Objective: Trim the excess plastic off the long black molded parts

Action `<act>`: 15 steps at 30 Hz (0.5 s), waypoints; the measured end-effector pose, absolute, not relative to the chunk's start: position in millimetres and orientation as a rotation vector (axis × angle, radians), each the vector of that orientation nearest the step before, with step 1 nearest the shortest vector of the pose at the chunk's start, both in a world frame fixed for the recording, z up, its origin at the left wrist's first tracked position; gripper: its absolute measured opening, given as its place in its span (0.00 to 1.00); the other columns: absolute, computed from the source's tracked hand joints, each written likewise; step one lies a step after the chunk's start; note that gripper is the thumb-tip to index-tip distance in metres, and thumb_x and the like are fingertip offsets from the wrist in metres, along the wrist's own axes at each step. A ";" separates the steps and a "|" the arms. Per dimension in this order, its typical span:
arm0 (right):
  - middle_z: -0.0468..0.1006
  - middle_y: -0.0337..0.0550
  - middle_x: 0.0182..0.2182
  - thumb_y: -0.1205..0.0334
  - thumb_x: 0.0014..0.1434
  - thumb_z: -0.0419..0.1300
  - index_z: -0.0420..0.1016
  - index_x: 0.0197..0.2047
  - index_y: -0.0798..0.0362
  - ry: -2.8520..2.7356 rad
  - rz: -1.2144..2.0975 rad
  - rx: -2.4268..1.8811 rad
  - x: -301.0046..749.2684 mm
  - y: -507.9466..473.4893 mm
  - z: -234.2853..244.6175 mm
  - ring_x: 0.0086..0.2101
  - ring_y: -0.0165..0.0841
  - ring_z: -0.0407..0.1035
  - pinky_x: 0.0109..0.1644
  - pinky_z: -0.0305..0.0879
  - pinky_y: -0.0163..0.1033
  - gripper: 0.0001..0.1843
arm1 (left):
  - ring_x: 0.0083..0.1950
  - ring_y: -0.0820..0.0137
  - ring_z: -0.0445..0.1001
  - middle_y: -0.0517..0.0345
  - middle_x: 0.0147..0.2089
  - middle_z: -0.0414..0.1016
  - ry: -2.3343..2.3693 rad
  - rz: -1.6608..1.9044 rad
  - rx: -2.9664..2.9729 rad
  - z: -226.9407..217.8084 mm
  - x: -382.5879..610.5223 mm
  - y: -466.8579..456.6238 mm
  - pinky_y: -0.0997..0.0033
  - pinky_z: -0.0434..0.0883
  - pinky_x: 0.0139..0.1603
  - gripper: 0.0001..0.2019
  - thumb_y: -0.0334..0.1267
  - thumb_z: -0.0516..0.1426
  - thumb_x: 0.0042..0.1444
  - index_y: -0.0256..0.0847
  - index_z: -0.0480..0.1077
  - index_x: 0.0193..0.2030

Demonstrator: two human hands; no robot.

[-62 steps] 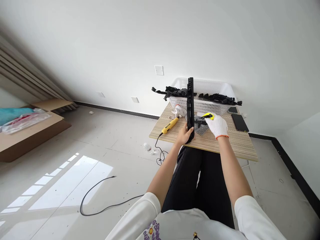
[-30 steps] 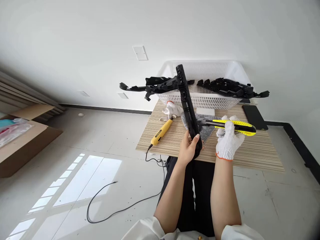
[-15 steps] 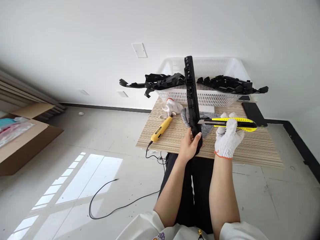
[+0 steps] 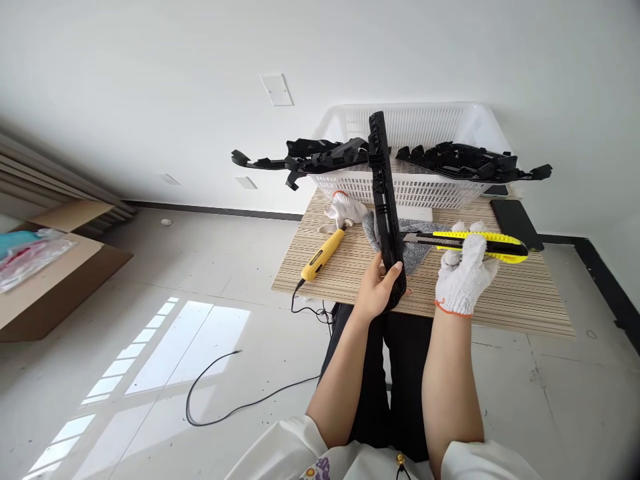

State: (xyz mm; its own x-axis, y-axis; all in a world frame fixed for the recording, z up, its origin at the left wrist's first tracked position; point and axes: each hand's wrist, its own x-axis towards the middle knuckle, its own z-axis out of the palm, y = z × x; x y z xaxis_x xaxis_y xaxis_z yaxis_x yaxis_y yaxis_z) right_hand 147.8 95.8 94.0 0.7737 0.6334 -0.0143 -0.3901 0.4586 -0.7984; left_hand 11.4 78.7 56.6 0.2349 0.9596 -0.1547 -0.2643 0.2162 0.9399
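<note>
My bare left hand is closed around the lower end of a long black plastic part, which stands tilted over the table's front edge. In my right hand, which wears a white knit glove with an orange cuff, is a yellow and black utility knife. Its blade is out and points left, the tip at the right side of the black part; whether it touches cannot be made out. Behind the part lies a grey cloth-like piece. A yellow corded tool rests on the table to the left.
A white plastic basket at the back holds more black plastic parts that overhang its sides. A white glove and a black phone-like slab lie on the wooden table. A cable trails over the floor; a cardboard box stands left.
My right hand has shifted a little to the right with the utility knife. My left hand keeps its hold on the black part, and the camera view has moved slightly.
</note>
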 end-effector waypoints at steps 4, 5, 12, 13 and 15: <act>0.82 0.43 0.45 0.55 0.55 0.69 0.78 0.47 0.46 -0.309 0.665 -0.915 145.6 94.8 95.7 0.49 0.36 0.78 0.21 0.58 0.27 0.16 | 0.24 0.67 0.79 0.61 0.31 0.79 0.912 1.040 0.925 59.6 8.7 79.0 0.70 0.77 0.26 0.26 0.59 0.66 0.56 0.43 0.66 0.49; 0.82 0.43 0.44 0.55 0.54 0.69 0.78 0.46 0.46 -0.310 0.669 -0.911 144.9 94.6 95.9 0.49 0.36 0.78 0.21 0.57 0.27 0.16 | 0.24 0.67 0.79 0.61 0.30 0.79 0.912 1.040 0.921 60.1 8.6 78.9 0.70 0.77 0.26 0.27 0.59 0.67 0.55 0.42 0.66 0.50; 0.84 0.42 0.42 0.59 0.53 0.69 0.79 0.48 0.48 -0.448 0.724 -0.941 138.4 92.3 95.6 0.29 0.28 0.74 0.20 0.56 0.28 0.18 | 0.28 0.66 0.80 0.58 0.34 0.80 0.946 0.996 0.958 56.8 13.4 81.7 0.65 0.79 0.32 0.27 0.59 0.65 0.57 0.42 0.67 0.53; 0.84 0.42 0.41 0.60 0.53 0.69 0.79 0.49 0.48 -0.488 0.727 -0.942 137.2 91.8 95.2 0.26 0.26 0.71 0.19 0.56 0.29 0.19 | 0.30 0.64 0.81 0.56 0.36 0.81 0.963 0.974 1.005 57.6 10.8 81.6 0.63 0.80 0.35 0.26 0.58 0.64 0.58 0.42 0.67 0.54; 0.84 0.40 0.40 0.60 0.52 0.69 0.78 0.49 0.48 -0.556 0.719 -0.927 135.0 91.2 94.5 0.21 0.23 0.65 0.18 0.57 0.30 0.19 | 0.39 0.60 0.83 0.50 0.44 0.82 1.037 0.933 1.186 63.3 -1.3 78.7 0.59 0.80 0.43 0.24 0.57 0.63 0.61 0.43 0.70 0.55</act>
